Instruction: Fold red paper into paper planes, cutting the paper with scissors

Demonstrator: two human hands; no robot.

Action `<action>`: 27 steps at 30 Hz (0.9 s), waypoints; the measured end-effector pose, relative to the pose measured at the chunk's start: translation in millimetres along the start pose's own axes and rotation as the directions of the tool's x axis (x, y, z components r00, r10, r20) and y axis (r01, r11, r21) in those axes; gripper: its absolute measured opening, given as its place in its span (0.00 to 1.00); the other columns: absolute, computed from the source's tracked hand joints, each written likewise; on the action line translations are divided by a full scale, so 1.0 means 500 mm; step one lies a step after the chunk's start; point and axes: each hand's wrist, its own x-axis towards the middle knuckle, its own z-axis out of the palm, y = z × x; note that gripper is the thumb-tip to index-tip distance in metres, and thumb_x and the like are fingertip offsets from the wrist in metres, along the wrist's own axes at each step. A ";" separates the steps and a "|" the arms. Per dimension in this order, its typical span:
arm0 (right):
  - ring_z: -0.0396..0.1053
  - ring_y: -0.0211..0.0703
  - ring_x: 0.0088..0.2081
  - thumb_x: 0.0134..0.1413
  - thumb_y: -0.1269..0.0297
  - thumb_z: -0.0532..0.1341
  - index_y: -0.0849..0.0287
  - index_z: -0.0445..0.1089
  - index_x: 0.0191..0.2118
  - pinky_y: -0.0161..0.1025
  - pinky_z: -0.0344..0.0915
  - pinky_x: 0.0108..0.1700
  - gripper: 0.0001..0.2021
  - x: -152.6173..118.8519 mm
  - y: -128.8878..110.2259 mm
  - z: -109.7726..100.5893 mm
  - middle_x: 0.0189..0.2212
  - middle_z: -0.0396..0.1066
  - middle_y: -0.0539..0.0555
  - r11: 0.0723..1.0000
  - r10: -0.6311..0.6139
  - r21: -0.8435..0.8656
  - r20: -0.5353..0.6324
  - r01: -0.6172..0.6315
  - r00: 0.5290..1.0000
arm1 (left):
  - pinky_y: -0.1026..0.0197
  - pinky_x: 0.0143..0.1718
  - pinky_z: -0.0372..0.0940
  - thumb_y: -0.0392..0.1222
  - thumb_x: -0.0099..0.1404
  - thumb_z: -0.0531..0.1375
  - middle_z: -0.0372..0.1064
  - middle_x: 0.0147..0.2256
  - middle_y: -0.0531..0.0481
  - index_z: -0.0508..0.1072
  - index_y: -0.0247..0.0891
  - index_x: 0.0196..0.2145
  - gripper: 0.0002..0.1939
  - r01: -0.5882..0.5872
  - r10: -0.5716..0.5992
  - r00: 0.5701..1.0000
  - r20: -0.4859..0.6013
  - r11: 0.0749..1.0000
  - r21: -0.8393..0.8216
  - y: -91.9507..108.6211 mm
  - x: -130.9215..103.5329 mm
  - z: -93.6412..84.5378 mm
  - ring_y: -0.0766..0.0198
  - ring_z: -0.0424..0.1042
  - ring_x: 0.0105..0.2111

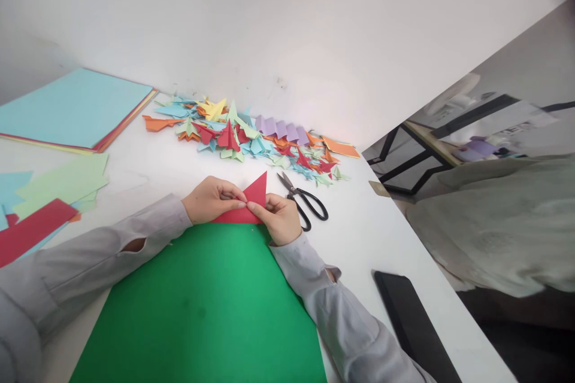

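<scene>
Both my hands pinch a piece of red paper [257, 190] with a triangular point standing up between them. My left hand [215, 200] grips it from the left, thumb and fingertips pressed together. From the right, my right hand [279, 215] holds it with the thumb close to the left one. The paper's lower edge lies along the top of a large green sheet [197, 311]. Black-handled scissors [303, 198] rest just right of my right hand, blades pointing up and left. My fingers cover part of the red paper.
Many small folded paper pieces [229, 137] in several colours lie heaped along the wall. A stack of coloured sheets [81, 109] is at the back left, with paper offcuts [63, 185] nearer. A black flat object [411, 317] lies at right; beyond the table edge is a person's clothing [494, 221].
</scene>
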 end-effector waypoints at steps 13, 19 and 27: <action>0.45 0.29 0.16 0.36 0.50 0.66 0.59 0.62 0.15 0.32 0.41 0.18 0.19 -0.001 -0.004 -0.002 0.10 0.54 0.43 0.998 -0.054 -0.039 -0.085 0.051 0.995 | 0.68 0.20 0.56 0.40 0.42 0.68 0.65 0.16 0.60 0.65 0.36 0.34 0.22 0.067 -0.068 0.996 0.057 0.997 0.025 0.008 -0.002 -0.004 0.70 0.63 0.18; 0.47 0.29 0.15 0.36 0.50 0.66 0.60 0.63 0.16 0.32 0.43 0.18 0.19 -0.001 -0.002 -0.001 0.10 0.55 0.44 0.998 -0.058 -0.022 -0.085 0.056 0.995 | 0.69 0.18 0.49 0.43 0.47 0.64 0.58 0.13 0.61 0.66 0.34 0.24 0.12 0.054 -0.054 0.997 0.062 0.998 0.011 0.012 0.002 -0.002 0.74 0.54 0.15; 0.60 0.33 0.16 0.30 0.53 0.71 0.60 0.70 0.22 0.32 0.57 0.18 0.16 -0.002 0.002 0.001 0.14 0.68 0.47 0.997 0.001 0.080 -0.056 0.004 0.998 | 0.69 0.16 0.49 0.46 0.50 0.63 0.59 0.13 0.60 0.67 0.34 0.23 0.12 0.101 -0.101 0.995 0.000 0.994 -0.046 0.025 -0.002 -0.002 0.74 0.54 0.14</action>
